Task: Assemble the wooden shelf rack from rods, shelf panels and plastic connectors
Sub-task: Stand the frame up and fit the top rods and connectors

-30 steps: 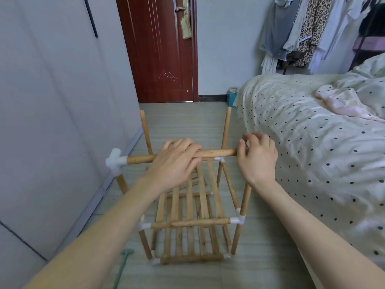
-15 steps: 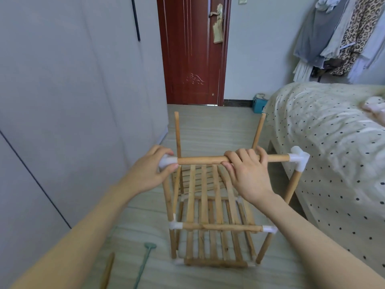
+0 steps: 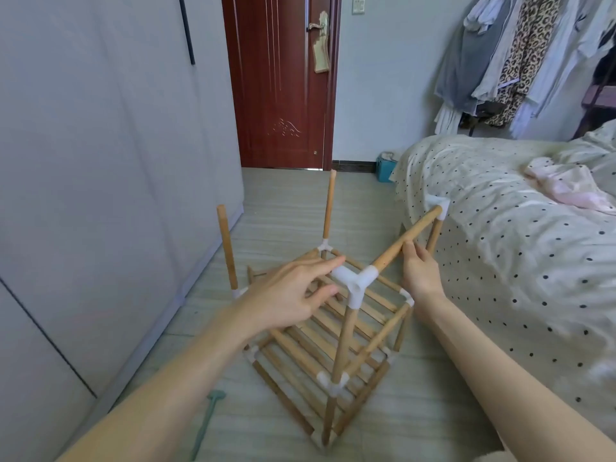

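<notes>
Two hands work on the half-built wooden slatted shelf rack (image 3: 333,335) standing on the floor beside the bed. Left hand (image 3: 293,295), fingers loosely spread, touches the white plastic three-way connector (image 3: 355,283); right hand (image 3: 418,270) lightly pinches the top wooden rod (image 3: 405,238). Pushing unevenly could pop that rod from its sockets.

The light-brown wooden shelf rack (image 3: 336,331) is showing smooth, matt round rods and flat slatted panels of bare-looking wood. The white three-way plastic connector (image 3: 355,282) at its near top corner is looking smooth with a faint sheen. The dark red wooden door (image 3: 278,81) is gleaming with a glossy finish, and its lever handle (image 3: 315,26) is looking like metal. The cream cloth bedspread with black dots (image 3: 500,235) is lying soft and matt. The pale striped floor (image 3: 286,201) is appearing smooth.
</notes>
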`<act>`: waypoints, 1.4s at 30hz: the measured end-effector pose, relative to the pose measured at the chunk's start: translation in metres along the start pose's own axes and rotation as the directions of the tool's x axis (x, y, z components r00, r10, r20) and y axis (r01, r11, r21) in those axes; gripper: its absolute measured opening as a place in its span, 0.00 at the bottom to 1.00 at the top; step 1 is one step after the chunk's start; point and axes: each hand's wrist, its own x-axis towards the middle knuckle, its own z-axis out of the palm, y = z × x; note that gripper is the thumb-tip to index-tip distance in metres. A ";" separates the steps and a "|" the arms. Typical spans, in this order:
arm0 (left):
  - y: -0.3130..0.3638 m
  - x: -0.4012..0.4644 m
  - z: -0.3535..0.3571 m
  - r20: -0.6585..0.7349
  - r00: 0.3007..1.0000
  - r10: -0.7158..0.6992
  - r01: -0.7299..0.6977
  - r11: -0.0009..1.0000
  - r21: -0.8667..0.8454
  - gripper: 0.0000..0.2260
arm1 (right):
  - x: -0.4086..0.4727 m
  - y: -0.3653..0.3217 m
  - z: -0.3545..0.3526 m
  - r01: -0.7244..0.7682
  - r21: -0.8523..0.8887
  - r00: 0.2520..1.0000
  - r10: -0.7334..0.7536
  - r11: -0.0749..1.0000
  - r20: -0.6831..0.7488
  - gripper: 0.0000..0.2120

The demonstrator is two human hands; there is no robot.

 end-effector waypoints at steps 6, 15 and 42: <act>-0.013 -0.001 0.012 -0.076 0.997 -0.017 0.018 1.000 0.009 0.20 | -0.037 -0.004 0.007 -0.079 0.217 0.993 0.058 0.973 0.101 0.21; -0.074 -0.003 -0.022 -0.376 0.875 -0.304 0.398 0.894 0.204 0.25 | -0.006 -0.023 -0.006 -0.118 0.080 0.993 0.118 0.990 0.001 0.12; -0.059 0.014 -0.016 -0.401 0.845 -0.355 0.277 0.930 -0.241 0.06 | 0.035 0.025 -0.028 0.098 -0.251 0.988 -0.125 0.963 -0.094 0.29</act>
